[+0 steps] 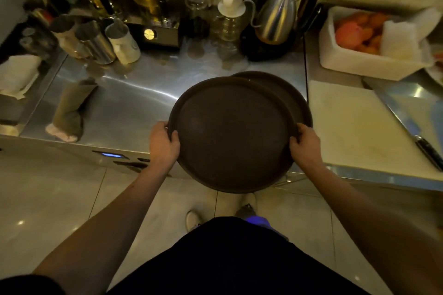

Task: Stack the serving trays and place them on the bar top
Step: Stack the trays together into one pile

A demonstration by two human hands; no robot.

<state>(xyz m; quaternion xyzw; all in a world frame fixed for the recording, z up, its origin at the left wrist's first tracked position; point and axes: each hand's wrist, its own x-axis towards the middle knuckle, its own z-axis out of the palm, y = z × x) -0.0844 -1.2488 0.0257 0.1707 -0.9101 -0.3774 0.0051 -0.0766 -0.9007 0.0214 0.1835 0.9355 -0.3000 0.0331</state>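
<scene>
Over the counter edge, left hand [164, 143] and right hand [305, 145] grip a seemingly level round tray [231, 134].

Dark brown trays [232, 134], white box [369, 62] of seemingly orange fruit [357, 31].

The room is dim and yellowish. Bright glare shines on the metal counter [124, 93] beyond the hands. The edges look bent and blurry.
</scene>
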